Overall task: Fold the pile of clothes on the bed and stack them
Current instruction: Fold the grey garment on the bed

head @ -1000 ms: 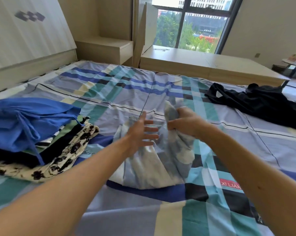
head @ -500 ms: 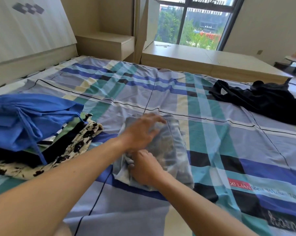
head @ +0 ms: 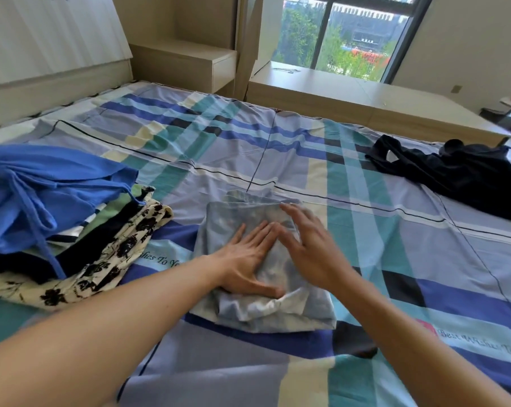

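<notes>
left hand (head: 245,259) and right hand (head: 310,248) both spread flat on the folded pale-blue garment (head: 277,312) in the middle of the bed (head: 380,236), stack (head: 51,195) sits at 9 o'clock, so left hand's nearer imo

Two hands (head: 245,259) (head: 310,251), one pile (head: 57,215), two garments (head: 263,309) (head: 453,174)

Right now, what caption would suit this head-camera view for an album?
Left hand and right hand flatten a folded pale-blue garment on the plaid bed, beside a clothes stack.

Both hands — left hand (head: 248,261), right hand (head: 313,251) — press flat on the folded pale-blue garment (head: 263,306) on the plaid bed (head: 395,245).
</notes>
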